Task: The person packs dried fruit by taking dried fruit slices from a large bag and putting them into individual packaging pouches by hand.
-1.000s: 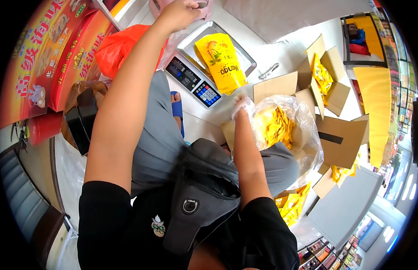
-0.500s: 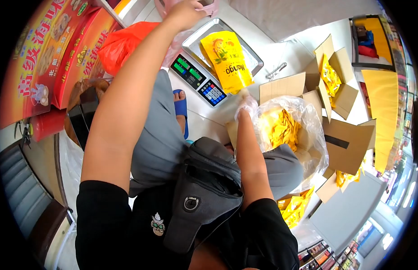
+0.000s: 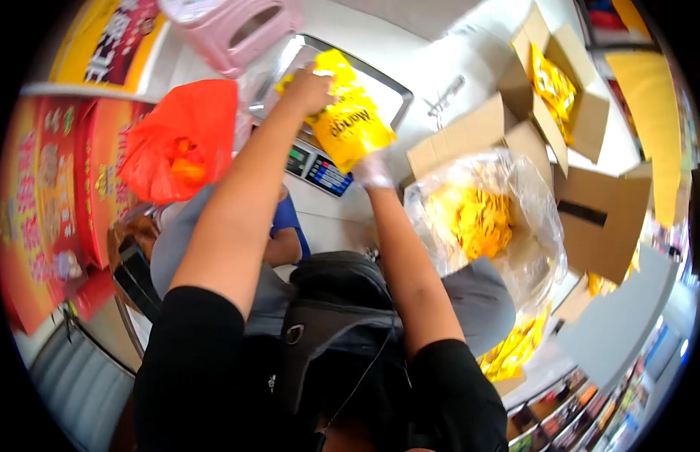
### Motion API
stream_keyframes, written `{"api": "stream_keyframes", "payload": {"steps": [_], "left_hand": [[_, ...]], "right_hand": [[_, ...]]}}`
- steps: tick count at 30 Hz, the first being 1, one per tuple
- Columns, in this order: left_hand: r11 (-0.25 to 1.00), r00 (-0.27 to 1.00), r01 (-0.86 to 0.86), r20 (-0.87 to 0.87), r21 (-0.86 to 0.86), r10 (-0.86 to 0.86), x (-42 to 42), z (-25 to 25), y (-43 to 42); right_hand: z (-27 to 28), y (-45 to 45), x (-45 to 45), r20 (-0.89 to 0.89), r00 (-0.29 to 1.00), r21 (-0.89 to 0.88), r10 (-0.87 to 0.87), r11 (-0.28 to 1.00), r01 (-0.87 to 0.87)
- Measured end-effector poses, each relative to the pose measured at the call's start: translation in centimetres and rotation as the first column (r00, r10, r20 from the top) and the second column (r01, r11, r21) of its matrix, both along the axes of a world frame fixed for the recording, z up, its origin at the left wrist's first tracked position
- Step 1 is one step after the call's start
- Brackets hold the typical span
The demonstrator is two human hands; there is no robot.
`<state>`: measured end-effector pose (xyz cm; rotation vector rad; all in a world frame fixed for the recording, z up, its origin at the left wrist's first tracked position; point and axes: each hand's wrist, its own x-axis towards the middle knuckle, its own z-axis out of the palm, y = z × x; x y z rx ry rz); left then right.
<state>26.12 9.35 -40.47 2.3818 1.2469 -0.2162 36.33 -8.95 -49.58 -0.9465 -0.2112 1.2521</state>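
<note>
While the left hand (image 3: 311, 90) lies on the upper part of the yellow bag (image 3: 355, 126), its fingers are bent and close to each other. They touch the bag, but I cannot tell if they pinch it. The right hand (image 3: 374, 169) has a thin see-through glove on it and is at the low end of the bag. It is blurry there, so it seems to touch the bag, but I cannot tell if its fingers are spread or pressed together.

The yellow bag is over the shiny metal tray (image 3: 399, 92) of the scale (image 3: 327, 175), and it has the word "Mango" on it. The scale's buttons and a green light show under the bag's low end.

A red plastic bag (image 3: 203, 105) is on the left, near a pink stool (image 3: 233, 45). On the right, a big clear bag (image 3: 537, 260) holds lots of yellow packs (image 3: 482, 222). Behind it is an open brown box (image 3: 593, 124) with a shiny yellow pack (image 3: 550, 84) in it. A black bag (image 3: 342, 297) is at the person's front.
</note>
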Motion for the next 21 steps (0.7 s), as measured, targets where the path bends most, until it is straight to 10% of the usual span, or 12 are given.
{"api": "stream_keyframes", "payload": {"steps": [1, 2, 3, 4, 7, 12, 13, 14, 21], "left_hand": [[1.0, 1.0, 0.017, -0.024, -0.003, -0.017, 0.1, 0.2, 0.1], [1.0, 0.999, 0.03, -0.044, 0.002, -0.03, 0.3, 0.3, 0.4], [1.0, 0.999, 0.02, -0.043, 0.017, -0.019, 0.5, 0.0, 0.4], [0.999, 0.999, 0.003, -0.044, 0.035, -0.002, 0.5, -0.1, 0.2], [1.0, 0.998, -0.028, -0.051, 0.007, 0.029, 0.7, 0.4, -0.2], [0.999, 0.998, -0.028, -0.062, 0.017, 0.029, 0.6, -0.5, -0.1], [0.999, 0.998, -0.034, -0.048, 0.005, 0.034, 0.6, -0.5, -0.3], [0.999, 0.998, -0.037, -0.044, 0.007, 0.038, 0.7, -0.3, -0.5], [0.979, 0.996, -0.056, 0.076, 0.195, 0.042, 0.6, 3.6, 0.8]], "right_hand": [[2.2, 0.6, 0.0, 0.419, 0.906, -0.135, 0.06, 0.991, -0.003], [1.6, 1.2, 0.8, 0.809, 0.521, -0.311, 0.272, 0.95, -0.013], [2.3, 2.2, 0.5, 0.172, 0.983, -0.025, 0.064, 0.998, -0.061], [3.0, 3.1, 0.2, -0.623, 0.775, 0.063, -0.107, 0.981, 0.185], [3.2, 2.6, -0.6, -0.286, 0.9, -0.195, -0.329, 0.94, 0.281], [3.3, 0.5, -0.7, -0.202, 0.913, -0.146, -0.354, 0.933, 0.329], [5.7, -0.7, -0.6, 0.464, 0.885, -0.412, -0.047, 0.873, 0.263], [7.4, -1.7, -0.6, 0.786, 0.436, -0.602, 0.439, 0.706, 0.374], [10.8, -7.3, 0.1, 0.359, 0.597, -0.913, 0.717, 0.402, 0.066]]}}
